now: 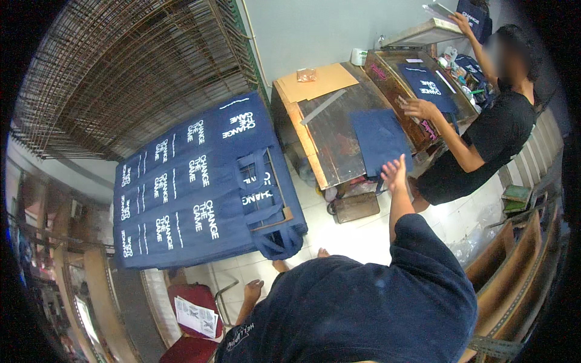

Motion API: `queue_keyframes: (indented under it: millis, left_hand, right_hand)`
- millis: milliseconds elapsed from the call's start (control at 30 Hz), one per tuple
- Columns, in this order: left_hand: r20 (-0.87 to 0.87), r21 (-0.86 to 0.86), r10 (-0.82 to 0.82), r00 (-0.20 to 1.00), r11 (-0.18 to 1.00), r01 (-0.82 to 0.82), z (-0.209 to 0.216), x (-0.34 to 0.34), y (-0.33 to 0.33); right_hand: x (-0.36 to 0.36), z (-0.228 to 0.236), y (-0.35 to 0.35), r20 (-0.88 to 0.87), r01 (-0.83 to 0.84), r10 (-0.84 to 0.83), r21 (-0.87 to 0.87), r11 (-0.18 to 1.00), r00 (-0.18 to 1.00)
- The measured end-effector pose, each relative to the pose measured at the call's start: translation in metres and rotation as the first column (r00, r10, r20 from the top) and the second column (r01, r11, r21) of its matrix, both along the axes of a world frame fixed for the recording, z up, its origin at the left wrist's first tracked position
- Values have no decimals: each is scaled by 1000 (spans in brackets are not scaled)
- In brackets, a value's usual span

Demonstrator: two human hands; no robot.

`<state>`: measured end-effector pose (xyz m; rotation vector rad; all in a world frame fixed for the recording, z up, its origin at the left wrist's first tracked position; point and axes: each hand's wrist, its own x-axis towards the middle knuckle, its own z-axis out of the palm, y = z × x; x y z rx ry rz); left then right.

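Note:
My right hand (394,173) reaches forward, open with its fingers spread, at the near edge of a navy cloth piece (378,136). That cloth lies on a dark worktable (333,142) and overhangs its near edge slightly. Whether my fingers touch the cloth, I cannot tell. My left hand (253,291) hangs low by my side, its fingers loosely bent and nothing visible in them. To the left, several navy cloth pieces with white print (175,181) lie in rows on a large rack. Navy straps (275,233) dangle over the rack's near right corner.
A co-worker (484,139) stands at right, one hand on a raised frame (423,33), the other over a printing bench (396,78) holding a printed navy cloth (426,88). Stacked wire racks (145,66) rise at far left. A red chair (190,308) with papers is near left.

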<state>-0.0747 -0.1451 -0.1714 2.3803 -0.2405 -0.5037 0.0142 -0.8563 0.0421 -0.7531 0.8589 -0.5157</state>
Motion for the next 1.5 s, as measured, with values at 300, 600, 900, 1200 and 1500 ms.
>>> queue_keyframes:
  millis: [300, 600, 900, 1200, 1500]
  left_hand:
    - [14, -234, 213, 977, 951, -204, 224, 11, -118]
    - [-170, -490, -246, 954, 861, 135, 295, 118, -267]
    - [-461, -703, -266, 847, 691, -166, 366, 205, -457]
    - [54, -891, -143, 988, 439, 112, 436, 214, -344]
    - [-112, -816, 265, 958, 525, -241, 360, 194, -176]
  right_hand:
    - [26, 16, 5, 378, 107, -218, 294, 950, 900]
    - [65, 11, 76, 220, 281, -326, 210, 936, 920]
    - [37, 99, 226, 91, 188, -166, -387, 903, 982]
    - [-15, 50, 238, 468, -593, 469, 159, 789, 749]
    - [33, 62, 279, 1, -604, 634, -305, 736, 773]
